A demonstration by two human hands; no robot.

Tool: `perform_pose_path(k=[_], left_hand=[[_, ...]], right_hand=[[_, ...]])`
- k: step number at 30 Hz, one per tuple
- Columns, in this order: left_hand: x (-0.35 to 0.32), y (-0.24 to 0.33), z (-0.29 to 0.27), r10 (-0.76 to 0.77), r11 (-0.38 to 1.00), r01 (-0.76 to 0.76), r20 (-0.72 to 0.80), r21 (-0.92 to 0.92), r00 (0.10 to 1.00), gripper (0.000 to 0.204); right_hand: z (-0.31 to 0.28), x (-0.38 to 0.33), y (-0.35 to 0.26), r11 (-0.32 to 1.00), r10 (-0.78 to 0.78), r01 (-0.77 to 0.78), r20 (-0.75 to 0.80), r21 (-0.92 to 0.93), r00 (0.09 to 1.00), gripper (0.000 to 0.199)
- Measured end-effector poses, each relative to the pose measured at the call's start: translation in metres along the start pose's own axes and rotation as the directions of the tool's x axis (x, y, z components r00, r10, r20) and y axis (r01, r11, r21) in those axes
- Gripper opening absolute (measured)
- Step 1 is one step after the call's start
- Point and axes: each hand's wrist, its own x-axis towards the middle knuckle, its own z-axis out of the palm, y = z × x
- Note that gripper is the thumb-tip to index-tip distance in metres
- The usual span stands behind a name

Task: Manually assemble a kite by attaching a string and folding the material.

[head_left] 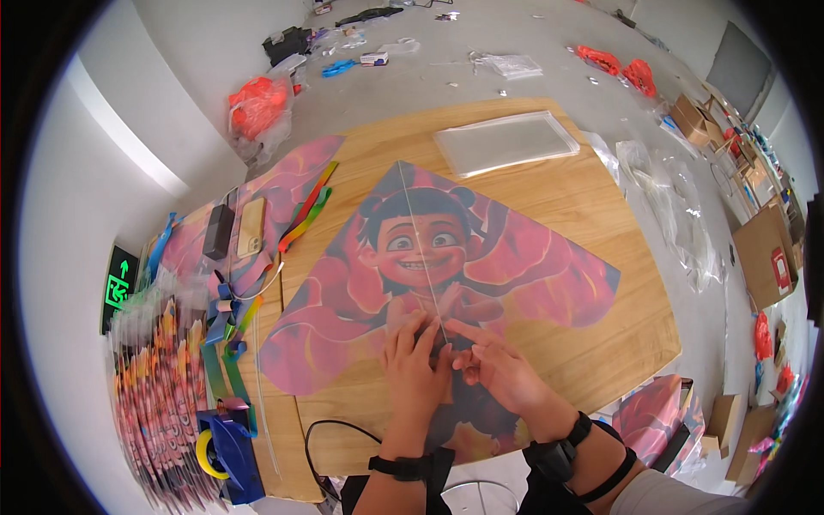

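A diamond-shaped kite (549, 266) lies flat on the wooden table in front of me, printed with a grinning cartoon figure among pink and red flames. Down its middle, from the top tip, runs a thin pale rod (410, 202). My left hand (412, 356) rests low on the kite, thumb and fingers bent together around the lower part of this rod. Close beside it, my right hand (502, 373) has its index finger reaching across to the same spot, the other fingers curled toward the thumb. The rod's lower end is hidden by my fingers.
Clear plastic sleeves (506, 144) lie at the table's far edge. On the left are a phone (251, 227), a black box (218, 232), coloured ribbons (309, 210) and a blue tape dispenser (236, 459). Packaged kites (163, 395) hang beside the table; cardboard boxes (764, 257) stand right.
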Motion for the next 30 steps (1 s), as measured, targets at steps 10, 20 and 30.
perform_pose_path(k=[10,20,30], left_hand=[[0.0024,0.0007,-0.0014,-0.009,1.000,0.009,-0.002,0.015,1.000,0.038],[0.0018,0.0034,-0.0033,-0.064,0.997,0.065,0.021,-0.034,0.998,0.065],[0.0030,0.0043,-0.0051,-0.053,0.996,0.048,0.071,0.071,0.996,0.069]], right_hand=[[0.0004,0.0038,0.0055,1.000,0.016,-0.016,-0.029,-0.006,0.999,0.050],[-0.0002,0.0050,0.0076,0.998,0.057,-0.057,-0.006,-0.005,0.998,0.052],[0.0077,0.0090,0.0078,0.969,0.082,-0.102,-0.097,-0.225,0.992,0.053]])
